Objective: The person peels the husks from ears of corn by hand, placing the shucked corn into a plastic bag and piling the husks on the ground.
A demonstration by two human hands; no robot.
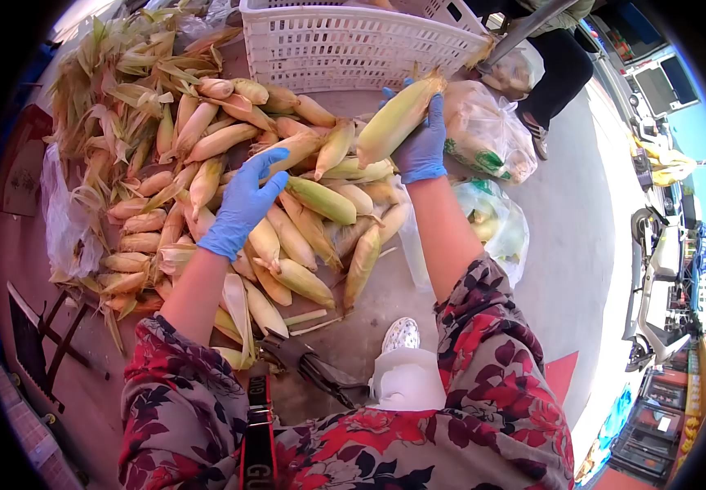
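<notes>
Both my hands wear blue gloves. My right hand (424, 153) is wrapped round a large ear of corn (392, 124) in a pale green husk, held up in front of the white crate with its silk end tilted up to the right. My left hand (245, 202) hovers over the heap of corn ears (291, 241), fingers and thumb apart, with nothing visibly held. Just beyond its fingertips lies a yellowish ear (300, 149); a greener ear (320, 200) rests to its right. Most ears in the heap have pale, thin husks.
A white slatted plastic crate (353, 51) stands behind the heap. Stripped husks (112, 90) pile up at the far left. Filled plastic bags (487, 135) sit on the right, near another person's leg (561, 77). A black strap (259, 441) hangs from my front.
</notes>
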